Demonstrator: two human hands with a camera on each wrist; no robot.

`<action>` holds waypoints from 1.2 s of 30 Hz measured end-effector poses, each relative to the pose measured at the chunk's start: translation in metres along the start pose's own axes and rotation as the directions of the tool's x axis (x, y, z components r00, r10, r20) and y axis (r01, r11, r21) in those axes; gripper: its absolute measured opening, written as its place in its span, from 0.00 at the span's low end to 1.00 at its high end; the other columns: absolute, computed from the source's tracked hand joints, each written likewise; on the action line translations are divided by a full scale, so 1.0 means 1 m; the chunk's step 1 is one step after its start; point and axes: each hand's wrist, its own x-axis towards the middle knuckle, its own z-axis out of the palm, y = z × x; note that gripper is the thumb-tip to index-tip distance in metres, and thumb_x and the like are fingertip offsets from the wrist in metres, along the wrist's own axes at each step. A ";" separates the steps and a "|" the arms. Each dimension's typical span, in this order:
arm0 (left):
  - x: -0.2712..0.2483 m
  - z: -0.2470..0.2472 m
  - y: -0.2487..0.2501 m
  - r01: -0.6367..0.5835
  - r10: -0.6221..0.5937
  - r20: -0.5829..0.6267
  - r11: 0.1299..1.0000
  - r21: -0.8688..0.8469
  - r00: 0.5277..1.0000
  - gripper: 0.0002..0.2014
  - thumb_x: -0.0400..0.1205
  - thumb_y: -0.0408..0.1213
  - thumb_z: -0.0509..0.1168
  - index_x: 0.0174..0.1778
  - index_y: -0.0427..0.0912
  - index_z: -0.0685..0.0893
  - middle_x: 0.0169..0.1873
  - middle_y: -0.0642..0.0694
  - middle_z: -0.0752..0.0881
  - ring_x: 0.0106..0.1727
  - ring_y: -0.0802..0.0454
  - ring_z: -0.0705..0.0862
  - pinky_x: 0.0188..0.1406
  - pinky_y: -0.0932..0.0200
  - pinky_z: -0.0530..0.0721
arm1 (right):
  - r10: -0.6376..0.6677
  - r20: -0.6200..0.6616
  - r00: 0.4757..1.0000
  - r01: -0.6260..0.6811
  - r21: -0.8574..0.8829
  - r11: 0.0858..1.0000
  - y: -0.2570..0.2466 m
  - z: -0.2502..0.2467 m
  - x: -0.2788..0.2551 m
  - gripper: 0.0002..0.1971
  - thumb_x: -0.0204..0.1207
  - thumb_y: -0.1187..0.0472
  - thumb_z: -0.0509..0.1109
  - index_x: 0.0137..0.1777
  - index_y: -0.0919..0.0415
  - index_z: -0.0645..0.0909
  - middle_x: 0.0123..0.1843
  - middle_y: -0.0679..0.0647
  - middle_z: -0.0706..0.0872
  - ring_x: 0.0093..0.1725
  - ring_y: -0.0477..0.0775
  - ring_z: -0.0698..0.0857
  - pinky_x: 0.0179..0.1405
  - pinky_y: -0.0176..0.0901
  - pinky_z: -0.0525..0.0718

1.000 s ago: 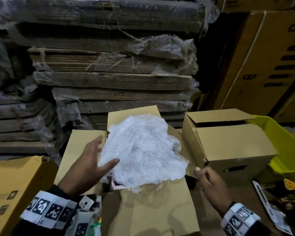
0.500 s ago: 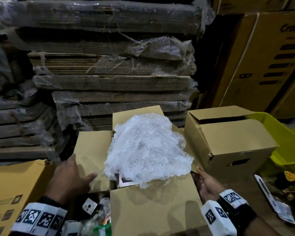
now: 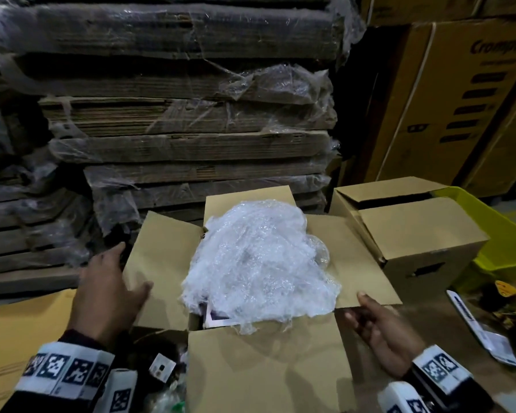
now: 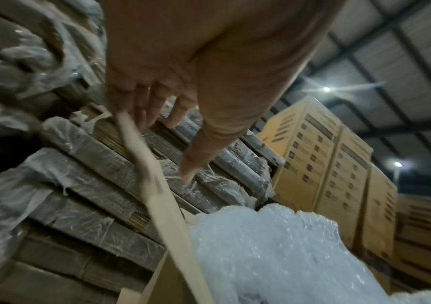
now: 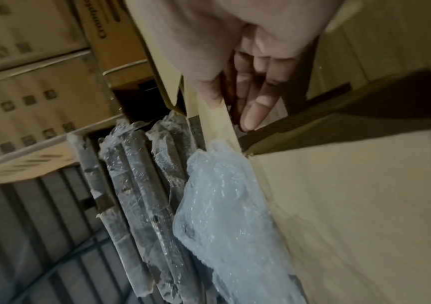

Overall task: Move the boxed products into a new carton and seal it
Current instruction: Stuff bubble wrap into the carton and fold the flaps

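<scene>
An open brown carton stands in the middle of the head view with all its flaps spread. A heap of bubble wrap covers its contents, and one corner of a white boxed product shows under the heap. My left hand is at the left flap; its straight fingers lie behind the flap and the thumb lies over the inner face. My right hand pinches the near edge of the right flap, thumb on top and fingers underneath.
A second brown carton stands half shut at the right, with a yellow-green crate behind it. Film-wrapped stacks of flat cardboard rise close behind. Tall printed cartons fill the far right. A flat carton lies at the left, and leaflets at the lower right.
My left hand left the bubble wrap and went to the left flap's outer edge. My right hand came in under the right flap, which now lies spread in plain view.
</scene>
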 end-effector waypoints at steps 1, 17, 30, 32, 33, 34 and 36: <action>-0.001 -0.001 0.004 -0.063 0.064 -0.002 0.995 0.074 0.998 0.42 0.67 0.47 0.83 0.76 0.41 0.75 0.69 0.34 0.80 0.72 0.35 0.74 0.69 0.37 0.72 | -0.037 0.003 0.999 0.037 -0.018 0.999 -0.001 0.001 -0.004 0.12 0.76 0.64 0.73 0.55 0.68 0.78 0.39 0.60 0.86 0.36 0.53 0.88 0.38 0.46 0.91; -0.025 0.056 0.095 -0.482 0.472 0.361 0.874 -0.069 0.804 0.22 0.83 0.51 0.65 0.72 0.50 0.77 0.74 0.51 0.74 0.72 0.45 0.76 0.68 0.56 0.72 | -0.633 0.512 0.581 0.660 -0.751 -0.001 -0.054 0.040 -0.011 0.07 0.75 0.61 0.72 0.48 0.59 0.76 0.35 0.46 0.83 0.34 0.45 0.82 0.31 0.45 0.78; -0.016 -0.001 0.008 0.109 -0.114 0.195 0.993 0.033 0.974 0.51 0.70 0.63 0.75 0.81 0.36 0.65 0.74 0.35 0.77 0.70 0.38 0.79 0.63 0.47 0.80 | -0.006 0.934 0.358 0.889 -0.343 -0.304 -0.071 0.098 0.001 0.49 0.74 0.28 0.62 0.85 0.46 0.39 0.86 0.40 0.40 0.84 0.39 0.41 0.84 0.50 0.51; -0.020 0.005 0.008 0.168 -0.165 0.239 0.986 0.009 0.957 0.51 0.71 0.59 0.77 0.82 0.35 0.62 0.75 0.35 0.76 0.70 0.38 0.80 0.63 0.48 0.80 | 0.129 0.926 0.356 0.876 -0.282 -0.392 -0.060 0.107 0.004 0.49 0.73 0.24 0.56 0.85 0.45 0.38 0.86 0.41 0.40 0.84 0.38 0.38 0.84 0.57 0.51; -0.021 0.006 0.009 0.187 -0.175 0.226 0.982 -0.030 0.958 0.51 0.71 0.54 0.79 0.83 0.35 0.61 0.75 0.34 0.77 0.69 0.37 0.81 0.61 0.48 0.80 | 0.185 0.910 0.370 0.863 -0.264 -0.430 -0.054 0.110 0.007 0.49 0.72 0.22 0.53 0.85 0.44 0.37 0.86 0.41 0.40 0.83 0.38 0.37 0.83 0.59 0.50; -0.023 0.004 0.014 0.200 -0.180 0.198 0.976 -0.086 0.963 0.51 0.72 0.48 0.80 0.84 0.36 0.59 0.72 0.33 0.79 0.67 0.37 0.82 0.58 0.48 0.80 | 0.226 0.895 0.385 0.849 -0.247 -0.467 -0.048 0.113 0.009 0.50 0.70 0.20 0.49 0.85 0.44 0.36 0.87 0.41 0.41 0.84 0.39 0.37 0.83 0.61 0.50; -0.022 -0.004 0.024 0.201 -0.178 0.124 0.956 -0.212 0.976 0.50 0.72 0.38 0.81 0.85 0.40 0.58 0.64 0.35 0.85 0.57 0.39 0.86 0.49 0.49 0.81 | 0.259 0.876 0.408 0.823 -0.230 -0.519 -0.042 0.121 0.011 0.51 0.68 0.18 0.46 0.84 0.44 0.34 0.87 0.42 0.48 0.85 0.44 0.43 0.82 0.63 0.53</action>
